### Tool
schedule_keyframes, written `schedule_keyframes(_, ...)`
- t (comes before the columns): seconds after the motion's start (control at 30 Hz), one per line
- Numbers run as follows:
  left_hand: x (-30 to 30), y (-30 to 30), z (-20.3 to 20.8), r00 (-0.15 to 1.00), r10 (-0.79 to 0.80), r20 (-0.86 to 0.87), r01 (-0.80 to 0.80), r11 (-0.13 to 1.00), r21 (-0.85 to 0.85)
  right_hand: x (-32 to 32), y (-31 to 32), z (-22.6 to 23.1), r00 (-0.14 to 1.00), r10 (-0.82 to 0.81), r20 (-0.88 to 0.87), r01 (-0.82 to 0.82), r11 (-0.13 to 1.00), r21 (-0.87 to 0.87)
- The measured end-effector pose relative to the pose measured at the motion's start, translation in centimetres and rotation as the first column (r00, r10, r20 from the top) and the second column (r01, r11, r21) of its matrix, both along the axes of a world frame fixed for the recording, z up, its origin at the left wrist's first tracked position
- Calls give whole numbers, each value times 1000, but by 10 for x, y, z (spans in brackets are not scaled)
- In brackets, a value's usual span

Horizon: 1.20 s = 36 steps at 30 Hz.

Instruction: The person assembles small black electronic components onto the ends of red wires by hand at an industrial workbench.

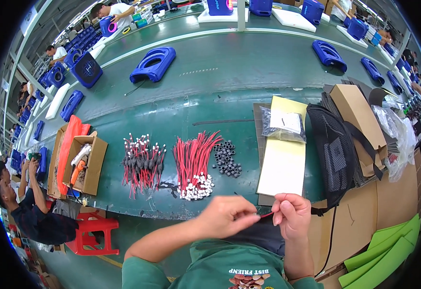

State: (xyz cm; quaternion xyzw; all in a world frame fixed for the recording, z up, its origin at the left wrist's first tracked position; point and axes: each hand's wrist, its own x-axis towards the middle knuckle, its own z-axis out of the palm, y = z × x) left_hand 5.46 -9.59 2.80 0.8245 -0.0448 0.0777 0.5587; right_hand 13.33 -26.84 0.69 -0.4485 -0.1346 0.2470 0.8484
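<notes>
Just in front of my body, a short stretch of red wire [267, 215] spans the gap between my hands. My left hand [226, 216] pinches one end between thumb and fingers. The fingers of my right hand [293, 214] close on the other end, and their tips hide it. Beyond them on the green bench lies a bundle of red wires [191, 161] with white connectors [197, 188] at the near end. A pile of small dark grey ring-like pieces [227, 159] sits to its right. Left of the bundle are wires with dark grey lumps [144, 161] and white connectors.
Left stands a cardboard box [95, 159] with an orange-handled tool [77, 169]. Right are a yellow-white pad [281, 168], a plastic bag of parts [282, 124] and a black mesh bag [330, 149]. Blue housings [153, 64] rest on the far line. A co-worker [39, 212] sits left.
</notes>
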Motion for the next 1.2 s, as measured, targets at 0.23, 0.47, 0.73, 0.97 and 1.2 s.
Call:
schedule_keyframes(0.23,38,69,-22,951,307,26,-206,572,794,-7,-6,-8,1000,-4,21,7,990,-141)
schedule_keyframes(0.47,47,80,-23,940,314,-136,-79,587,805,-11,-6,-10,999,39,18,-35,982,-187)
schedule_keyframes(0.73,40,79,-14,953,297,-59,-176,701,691,-15,-2,-12,997,76,8,-72,974,-213)
schedule_keyframes(0.97,12,41,5,997,45,-57,-60,954,-294,-24,7,-5,990,-124,65,132,980,-150)
schedule_keyframes(1.2,11,2,-32,998,-57,-6,23,502,-864,-22,24,8,705,-140,695,386,898,-212)
